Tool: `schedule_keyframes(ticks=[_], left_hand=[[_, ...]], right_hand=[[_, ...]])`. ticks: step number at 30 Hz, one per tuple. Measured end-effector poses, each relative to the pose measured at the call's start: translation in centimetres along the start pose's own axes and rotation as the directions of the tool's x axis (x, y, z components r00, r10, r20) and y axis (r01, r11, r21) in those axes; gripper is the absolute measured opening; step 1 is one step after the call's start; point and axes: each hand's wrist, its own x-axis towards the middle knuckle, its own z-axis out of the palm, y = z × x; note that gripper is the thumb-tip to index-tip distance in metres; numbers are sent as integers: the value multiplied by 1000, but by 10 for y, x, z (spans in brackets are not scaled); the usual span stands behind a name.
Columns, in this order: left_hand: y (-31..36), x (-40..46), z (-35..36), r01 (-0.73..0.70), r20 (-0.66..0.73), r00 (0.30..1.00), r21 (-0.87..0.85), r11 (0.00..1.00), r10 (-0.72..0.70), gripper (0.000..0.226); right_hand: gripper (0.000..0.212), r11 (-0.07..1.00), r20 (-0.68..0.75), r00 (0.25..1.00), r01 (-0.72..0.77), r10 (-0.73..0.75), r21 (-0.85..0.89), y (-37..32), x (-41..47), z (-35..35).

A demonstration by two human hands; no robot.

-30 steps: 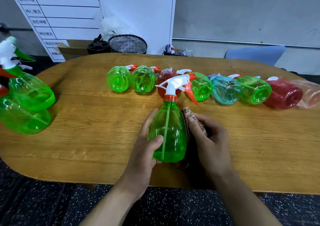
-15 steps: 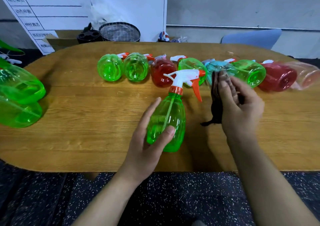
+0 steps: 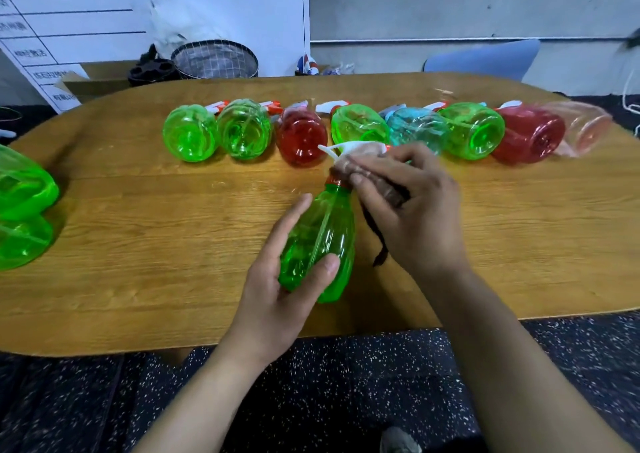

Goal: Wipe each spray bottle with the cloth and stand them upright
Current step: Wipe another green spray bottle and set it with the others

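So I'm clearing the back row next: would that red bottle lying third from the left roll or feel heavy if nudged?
The red bottle lies on its rounded side on the flat table, so it probably rolls easily. It looks empty and thin-walled, so likely light. Green bottles beside it may stop it.

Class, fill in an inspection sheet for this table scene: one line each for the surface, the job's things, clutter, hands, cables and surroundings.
Surface: oval wooden table, light grain.
Job's things: green plastic spray bottle held above the table; dark brown cloth against its white trigger head; row of eight bottles lying down behind, among them a teal bottle; two more green bottles at the left edge.
Clutter: nothing seen on the table.
Hands: left hand grips the bottle body; right hand presses the cloth to the head.
Cables: white cord, far right.
Surroundings: wire mesh basket, whiteboard, blue chair.
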Motion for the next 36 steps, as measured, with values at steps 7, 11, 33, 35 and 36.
schedule_keyframes(ticks=[7,11,33,35,36], left_hand=[[2,-1,0,-4,9,1000,11,1000,4,71],[-1,-1,-1,-10,33,999,46,999,9,72],[-1,-1,-1,-6,21,1000,52,999,5,73],[0,-1,-1,-7,14,1000,52,999,6,72],[0,-1,0,-7,5,1000,48,999,7,71]], right_hand=[[28,993,167,986,-2,-17,116,-6,2,0],[28,994,-67,994,-95,91,-53,0,5,-3],[28,984,-110,980,-173,167,-45,6,8,-5],[29,990,-51,989,-142,141,-15,5,7,-4],[29,994,37,994,-105,104,43,3,5,-3]])
